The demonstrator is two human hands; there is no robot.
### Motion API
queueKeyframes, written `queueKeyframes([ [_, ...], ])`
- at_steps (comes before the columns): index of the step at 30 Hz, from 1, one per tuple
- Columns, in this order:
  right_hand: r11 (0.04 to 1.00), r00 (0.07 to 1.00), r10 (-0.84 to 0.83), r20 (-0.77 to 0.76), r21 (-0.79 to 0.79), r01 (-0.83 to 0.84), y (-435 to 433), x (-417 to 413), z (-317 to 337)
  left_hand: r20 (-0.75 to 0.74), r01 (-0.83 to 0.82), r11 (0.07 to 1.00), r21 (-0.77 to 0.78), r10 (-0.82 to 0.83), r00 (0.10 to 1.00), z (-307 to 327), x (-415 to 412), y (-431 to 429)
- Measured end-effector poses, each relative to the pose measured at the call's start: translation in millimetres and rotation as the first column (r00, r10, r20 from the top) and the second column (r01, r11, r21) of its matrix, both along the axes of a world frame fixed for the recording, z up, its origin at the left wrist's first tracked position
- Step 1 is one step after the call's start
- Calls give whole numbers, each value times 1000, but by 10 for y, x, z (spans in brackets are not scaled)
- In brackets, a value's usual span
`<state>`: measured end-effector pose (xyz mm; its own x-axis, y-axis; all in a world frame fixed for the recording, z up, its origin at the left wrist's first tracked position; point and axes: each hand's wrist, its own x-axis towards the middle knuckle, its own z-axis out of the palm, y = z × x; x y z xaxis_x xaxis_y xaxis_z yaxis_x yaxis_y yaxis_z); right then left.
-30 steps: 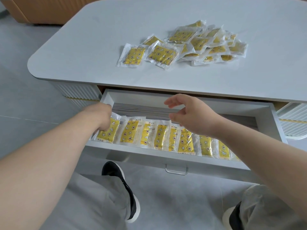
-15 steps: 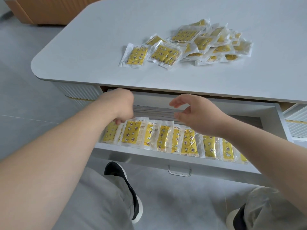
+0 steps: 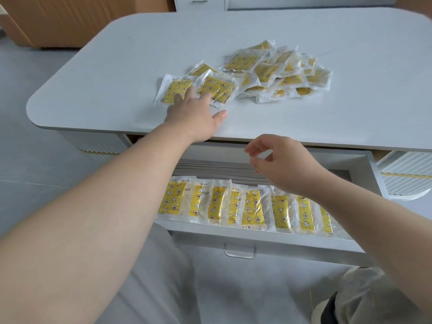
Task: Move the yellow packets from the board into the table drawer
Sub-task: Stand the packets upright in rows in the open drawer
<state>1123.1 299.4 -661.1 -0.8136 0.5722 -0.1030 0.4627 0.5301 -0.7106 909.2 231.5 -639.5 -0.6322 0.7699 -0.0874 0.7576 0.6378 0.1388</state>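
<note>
Left hand (image 3: 191,115) from drawer (image 3: 268,238) onto packets (image 3: 218,86)

Packets in clear wrap, each with a yellow insert printed with stars, moons and flowers; a loose pile (image 3: 280,73) lies on the pale board (image 3: 112,66), right of its middle, its packets overlapping at all angles; two more lie at the pile's near left, the left one (image 3: 173,90) flat on the board, the right one (image 3: 219,86) overlapping its edge and touching the pile; the white drawer (image 3: 257,236) under the board's near edge stands pulled open; inside, a row (image 3: 252,206) of packets runs along its front wall, side by side, edges overlapping.
</note>
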Motion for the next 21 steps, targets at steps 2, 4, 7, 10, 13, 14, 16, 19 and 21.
queueKeyframes([
  [2,1000,1000,-8,1,-1,8,12,37,16,47,-43,996,-79,47,998,-76,-50,15],
  [4,1000,1000,-20,-1,-4,20,25,69,21,40,-38,991,-131,44,998,-127,-73,14],
  [7,999,999,-40,-6,-17,40,56,91,25,42,-6,988,-153,13,999,-127,-44,-17],
  [10,998,998,-64,-26,-8,63,75,75,45,74,41,986,-161,-29,997,-76,51,-98],
  [13,991,991,-134,-8,-19,134,50,30,81,168,118,980,-158,-91,982,9,192,-233],
  [14,982,985,-174,15,-68,174,33,20,104,191,154,977,-150,-124,974,33,240,-283],
  [16,921,964,-245,107,-285,266,-9,0,147,201,225,967,-117,-199,959,69,306,-373],
  [19,649,922,-282,266,-655,388,-77,-22,194,169,302,949,-90,-284,944,97,343,-467],
  [21,423,904,-311,293,-809,408,-104,-44,164,151,353,931,-94,-337,929,110,357,-504],
])
